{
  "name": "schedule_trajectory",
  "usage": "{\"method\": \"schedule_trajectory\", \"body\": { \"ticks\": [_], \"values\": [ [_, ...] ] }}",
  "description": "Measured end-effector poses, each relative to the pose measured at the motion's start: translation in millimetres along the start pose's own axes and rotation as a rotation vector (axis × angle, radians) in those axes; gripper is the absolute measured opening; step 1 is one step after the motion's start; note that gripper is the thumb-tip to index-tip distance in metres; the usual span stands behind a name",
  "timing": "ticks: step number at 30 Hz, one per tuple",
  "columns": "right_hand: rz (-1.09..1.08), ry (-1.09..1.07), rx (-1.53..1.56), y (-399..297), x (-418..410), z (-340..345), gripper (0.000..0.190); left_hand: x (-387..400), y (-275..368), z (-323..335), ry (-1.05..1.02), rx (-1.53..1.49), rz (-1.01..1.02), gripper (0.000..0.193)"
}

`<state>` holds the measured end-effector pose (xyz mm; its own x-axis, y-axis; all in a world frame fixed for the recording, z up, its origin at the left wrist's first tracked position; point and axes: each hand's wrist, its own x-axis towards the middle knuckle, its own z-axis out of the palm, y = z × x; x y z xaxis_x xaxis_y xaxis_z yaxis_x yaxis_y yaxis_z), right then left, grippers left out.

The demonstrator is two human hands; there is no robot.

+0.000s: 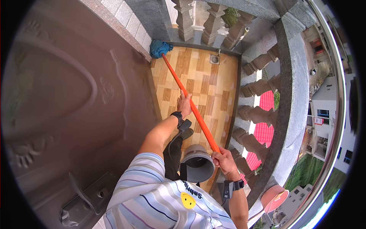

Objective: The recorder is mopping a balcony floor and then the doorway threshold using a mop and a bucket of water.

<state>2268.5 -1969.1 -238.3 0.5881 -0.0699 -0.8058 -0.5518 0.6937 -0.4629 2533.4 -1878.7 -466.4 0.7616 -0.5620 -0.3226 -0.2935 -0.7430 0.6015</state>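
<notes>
A mop with a long orange handle [199, 116] slants across the balcony floor from near my body to the far left corner. Its blue mop head [159, 49] rests on the tiles there, against the foot of the wall and the grey corner pillar. My left hand [184, 105] is around the middle of the handle. At the near end, my right hand [225, 161] grips the top of the handle. Just left of that hand stands a grey bucket [210, 171], close to my legs, its inside mostly dark.
A brown door [131, 114] with a lever handle [83, 194] borders the left side. Stone balusters [258, 113] and a steel rail [338, 114] run along the right. A floor drain [215, 59] lies at the far end. On the right ledge sits a pink pot [271, 197].
</notes>
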Motion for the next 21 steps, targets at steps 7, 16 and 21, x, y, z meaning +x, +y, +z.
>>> {"method": "schedule_trajectory", "body": {
  "ticks": [7, 16, 21],
  "values": [
    [-0.091, 0.165, -0.030, 18, -49, -34, 0.012, -19, 60, 58, -0.068, -0.107, 0.151, 0.077],
    [-0.161, 0.386, 0.113, 77, -99, -35, 0.014, -48, 101, 122, -0.155, -0.076, 0.412, 0.071],
    [-0.158, 0.418, 0.335, 139, -140, -24, 0.013, -114, 128, 113, -0.283, 0.093, 0.508, 0.057]
  ]
}}
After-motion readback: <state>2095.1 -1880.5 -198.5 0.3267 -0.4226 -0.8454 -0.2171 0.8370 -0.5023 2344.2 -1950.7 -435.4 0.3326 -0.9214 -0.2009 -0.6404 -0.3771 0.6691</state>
